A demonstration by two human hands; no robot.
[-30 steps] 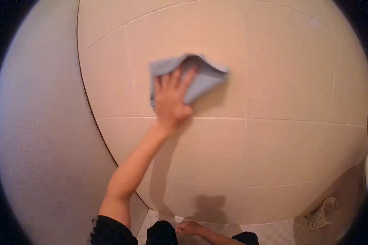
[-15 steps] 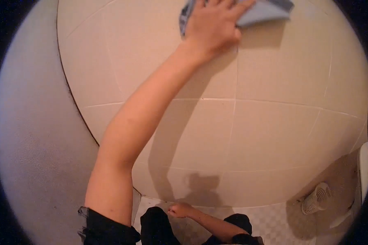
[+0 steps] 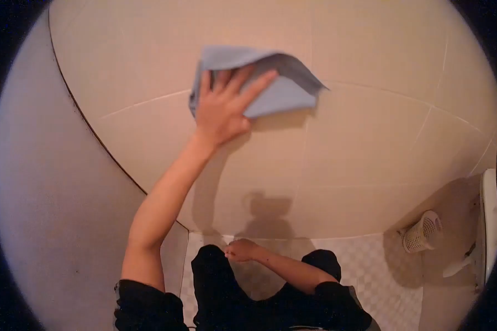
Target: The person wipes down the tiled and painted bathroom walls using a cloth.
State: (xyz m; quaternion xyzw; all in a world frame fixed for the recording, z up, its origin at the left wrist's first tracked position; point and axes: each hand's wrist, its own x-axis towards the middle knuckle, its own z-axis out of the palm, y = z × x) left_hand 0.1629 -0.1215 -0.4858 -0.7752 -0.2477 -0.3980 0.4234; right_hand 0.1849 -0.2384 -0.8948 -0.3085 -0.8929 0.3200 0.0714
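Note:
My left hand (image 3: pixel 223 113) presses a light blue cloth (image 3: pixel 284 94) against the beige tiled wall (image 3: pixel 348 143), its fingers spread over the fabric. The cloth's upper edge folds forward around my fingertips, and its right corner sticks out from the wall. Low in the view, my right hand (image 3: pixel 241 250) is curled into a fist between my knees, close to the foot of the wall. Nothing shows in that fist.
A smooth grey panel (image 3: pixel 55 209) runs along my left and meets the tiles at a dark seam. On the right, a white perforated basket (image 3: pixel 422 231) leans near the wall, beside a white fixture (image 3: pixel 491 220). Pale checkered tiles (image 3: pixel 364 262) cover the floor.
My left hand and the cloth have moved down and to the left across the wall. The view has tilted upward, exposing more of the wall. My right hand stays closed between my knees.

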